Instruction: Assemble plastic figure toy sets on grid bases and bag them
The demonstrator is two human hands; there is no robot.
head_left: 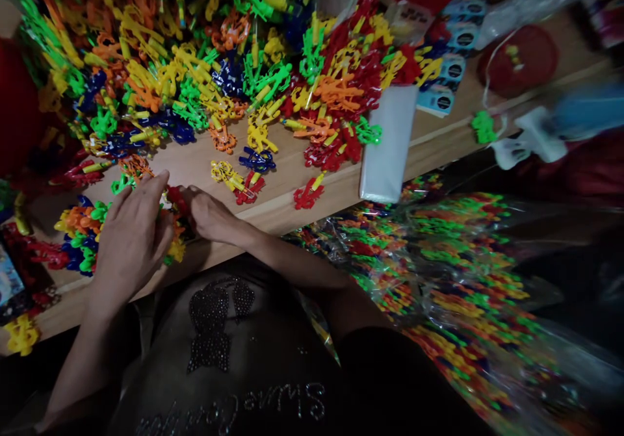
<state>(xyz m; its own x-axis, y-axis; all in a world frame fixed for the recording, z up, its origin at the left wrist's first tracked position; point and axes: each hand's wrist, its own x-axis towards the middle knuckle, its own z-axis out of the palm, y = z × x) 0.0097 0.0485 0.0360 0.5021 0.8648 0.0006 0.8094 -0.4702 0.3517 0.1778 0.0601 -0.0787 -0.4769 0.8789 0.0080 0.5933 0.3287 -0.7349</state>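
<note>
At the table's left front, my left hand (129, 238) is closed, fingers bent over a cluster of small colourful plastic toys. What its fingertips grip is hidden behind the hand. Right beside it, my right hand (207, 214) is closed on a red plastic toy (178, 201), partly covered by its fingers. A bunch of orange, green and blue toys (80, 228) lies just left of my left hand. To the right of my right hand are a yellow toy (227, 175), a blue toy (257, 159) and red toys (308, 193), some with yellow tube-like parts.
A big heap of mixed toys (195, 65) covers the back of the wooden table (287, 205). A stack of clear plastic bags (389, 147) lies at the front edge, near printed blue cards (446, 78) and a red round lid (519, 59). Filled bags (439, 273) lie below, on the right.
</note>
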